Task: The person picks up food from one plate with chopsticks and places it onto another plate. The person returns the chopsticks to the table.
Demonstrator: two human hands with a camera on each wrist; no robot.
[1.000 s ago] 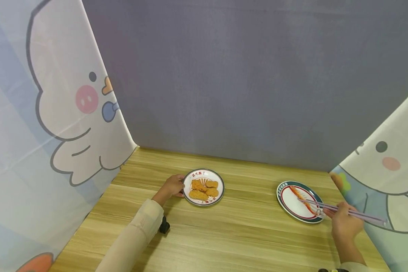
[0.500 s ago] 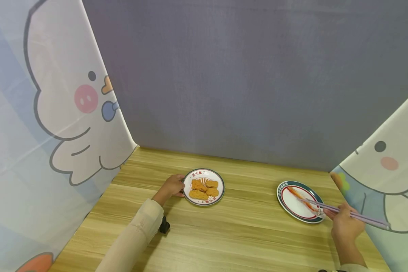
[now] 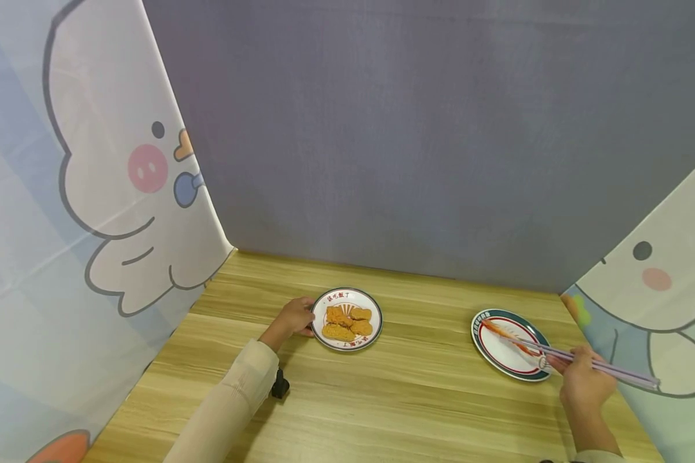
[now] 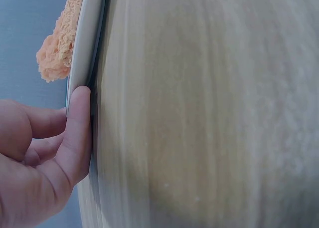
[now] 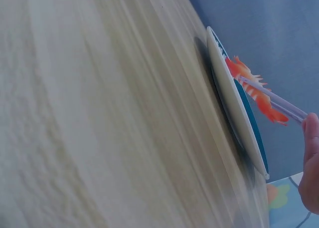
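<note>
In the head view, my left hand (image 3: 294, 315) holds the left rim of a round white plate (image 3: 356, 298) with red characters. Several fried chicken pieces (image 3: 338, 331) lie on it. The left wrist view has the thumb pressed along the plate's outer edge (image 4: 85, 43) and fingers at its other side. At the right, my right hand (image 3: 586, 381) grips a pair of pale purple chopsticks (image 3: 625, 374). Their tips overlap an orange-red shrimp (image 3: 500, 330) on a green-rimmed oval plate (image 3: 500, 354). From the right wrist, the shrimp (image 5: 261, 101) appears tilted, its tail end raised above the rim.
Both plates stand on a wood-grain table (image 3: 417, 386). A grey curtain (image 3: 382, 128) rises behind it, and printed cartoon cloths (image 3: 121, 161) hang at the left and right sides. A small black object (image 3: 280, 384) shows beside the left sleeve.
The shrimp has shifted on its plate, its far end moving left toward the rim. The right hand and chopsticks have moved slightly with it. My left hand and the chicken plate look unchanged.
</note>
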